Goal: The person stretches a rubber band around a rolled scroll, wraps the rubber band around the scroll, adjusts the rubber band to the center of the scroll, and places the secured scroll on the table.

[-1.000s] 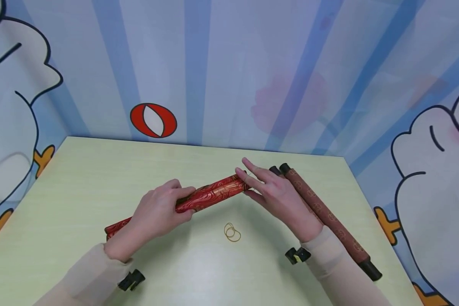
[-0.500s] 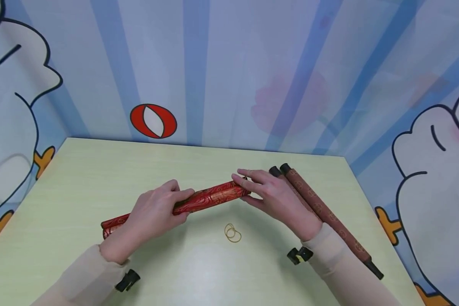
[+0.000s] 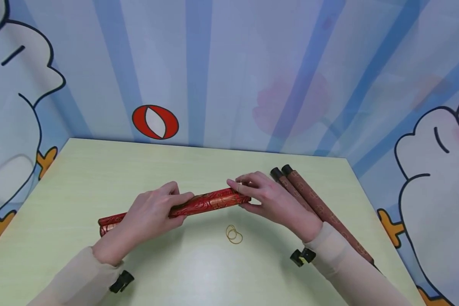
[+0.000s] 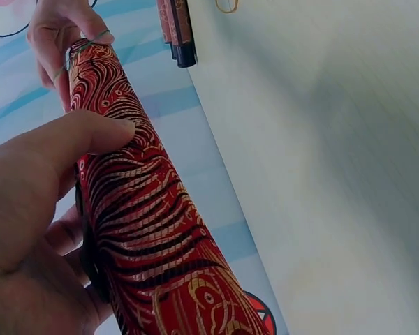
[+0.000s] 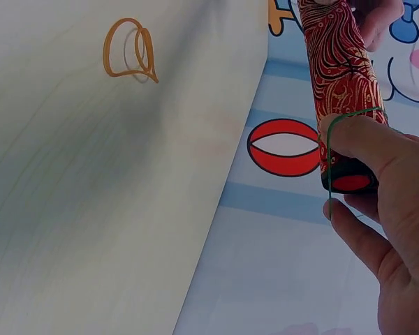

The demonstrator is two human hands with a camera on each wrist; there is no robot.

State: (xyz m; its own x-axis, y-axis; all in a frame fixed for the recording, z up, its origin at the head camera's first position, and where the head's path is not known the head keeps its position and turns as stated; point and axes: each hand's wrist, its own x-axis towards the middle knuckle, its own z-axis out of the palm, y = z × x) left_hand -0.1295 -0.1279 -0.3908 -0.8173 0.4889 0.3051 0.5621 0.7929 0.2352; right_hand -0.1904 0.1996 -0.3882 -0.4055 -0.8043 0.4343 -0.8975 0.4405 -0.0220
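Head view: red patterned rolls (image 3: pixel 210 202) held over the bench (image 3: pixel 199 276)

Taking the middle of the head view as the centre of the clock, the red patterned rolls sit at about 7 o'clock, side by side, the pair slanting slightly up to the right. The hands are apart. The left hand (image 3: pixel 147 219), at 8 o'clock, is wrapped round the red patterned rolls left of their middle, thumb on the near side. The right hand (image 3: pixel 271 202), between 4 and 5 o'clock, is at their right end. Its fingers are bent, and the right wrist view shows a green band (image 5: pixel 329 162) stretched over the thumb and a finger, crossing the rolls close to the dark end with its red centre. I cannot tell whether the left end of the rolls touches the bench.

At 6 o'clock, below the rolls, a few orange loops (image 3: pixel 233 233) lie overlapping on the bench. Two brown rolls (image 3: pixel 327 214) with black ends lie at 4 o'clock, partly behind the right forearm. Both arms wear pale sleeves (image 3: pixel 76 276). The wall (image 3: pixel 233 76) behind is striped blue, with a red oval (image 3: pixel 155 122) at 10 o'clock.
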